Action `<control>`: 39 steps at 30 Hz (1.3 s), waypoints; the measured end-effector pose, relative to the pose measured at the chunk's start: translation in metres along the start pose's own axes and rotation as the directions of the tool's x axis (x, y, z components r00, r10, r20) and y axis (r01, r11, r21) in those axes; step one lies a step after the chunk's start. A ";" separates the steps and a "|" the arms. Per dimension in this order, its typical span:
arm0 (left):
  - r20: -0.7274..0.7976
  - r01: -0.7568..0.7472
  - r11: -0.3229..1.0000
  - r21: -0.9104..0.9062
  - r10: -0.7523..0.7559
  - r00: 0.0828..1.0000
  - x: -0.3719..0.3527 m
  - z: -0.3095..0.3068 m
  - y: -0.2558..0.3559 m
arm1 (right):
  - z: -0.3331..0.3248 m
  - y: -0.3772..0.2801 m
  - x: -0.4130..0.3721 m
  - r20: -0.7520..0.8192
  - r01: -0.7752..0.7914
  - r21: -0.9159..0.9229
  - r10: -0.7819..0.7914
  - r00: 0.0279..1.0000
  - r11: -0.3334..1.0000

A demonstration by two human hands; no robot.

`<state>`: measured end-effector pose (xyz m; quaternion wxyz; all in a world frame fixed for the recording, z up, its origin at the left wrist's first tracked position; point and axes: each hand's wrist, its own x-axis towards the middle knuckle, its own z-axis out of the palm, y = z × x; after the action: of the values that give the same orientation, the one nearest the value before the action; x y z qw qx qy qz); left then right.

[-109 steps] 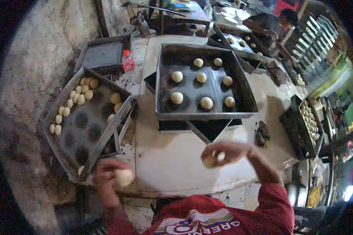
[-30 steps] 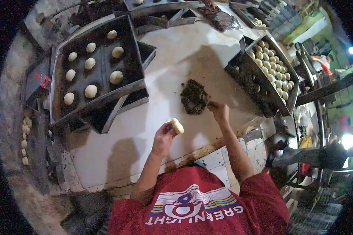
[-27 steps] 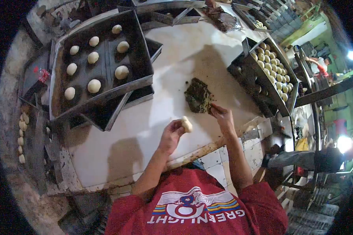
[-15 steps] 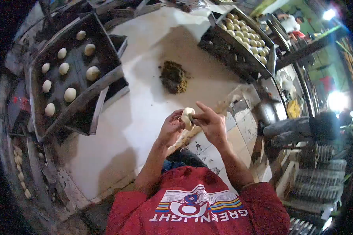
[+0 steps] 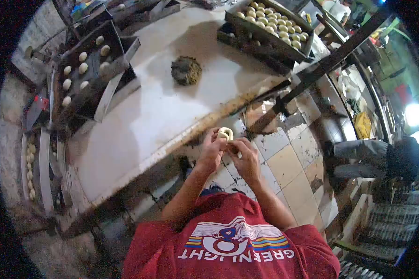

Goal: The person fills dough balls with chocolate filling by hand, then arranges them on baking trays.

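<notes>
A pale piece of dough, curved with a hollow in its middle, is held in front of my chest past the table's near edge. My left hand wraps its fingers round the dough from the left. From the right, my right hand pinches at its lower edge, the fingertips pressed together. What lies inside the hollow cannot be made out. On the table beyond sits a brown-green crumbly mound.
At the left stands a dark tray with several dough balls. Another tray, full of rows of dough balls, stands at the far right. A dark beam crosses on the right. Someone's legs show over the tiled floor.
Both hands and the dough now appear beyond the table's edge, over the floor. The view has shifted. The dough looks more open at the top, and my right fingers have moved lower on it.
</notes>
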<state>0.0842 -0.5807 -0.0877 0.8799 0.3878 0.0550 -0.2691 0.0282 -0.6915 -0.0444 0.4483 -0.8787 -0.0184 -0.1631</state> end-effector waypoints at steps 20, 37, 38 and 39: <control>-0.313 -0.249 0.926 0.283 0.335 0.889 -0.138 -0.057 -0.038 | 0.051 -0.025 -0.082 0.222 -0.026 0.288 -0.040 0.974 0.957; -0.298 -0.417 0.723 0.550 0.637 0.711 -0.206 -0.209 0.094 | 0.296 -0.146 -0.033 0.626 -0.658 0.491 0.294 0.723 0.572; -0.303 -0.414 0.756 0.507 0.607 0.735 -0.204 -0.211 0.098 | 0.310 -0.123 -0.040 0.398 -0.095 0.460 -0.109 0.911 0.883; -0.305 -0.409 0.787 0.462 0.574 0.760 -0.201 -0.213 0.103 | 0.328 -0.098 -0.044 0.242 0.510 0.251 -0.564 0.790 0.823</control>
<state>-0.0100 -0.2855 -0.1065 0.7961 0.5951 0.0906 0.0628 0.0573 -0.3675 -0.1600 0.4489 -0.8090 -0.3513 -0.1438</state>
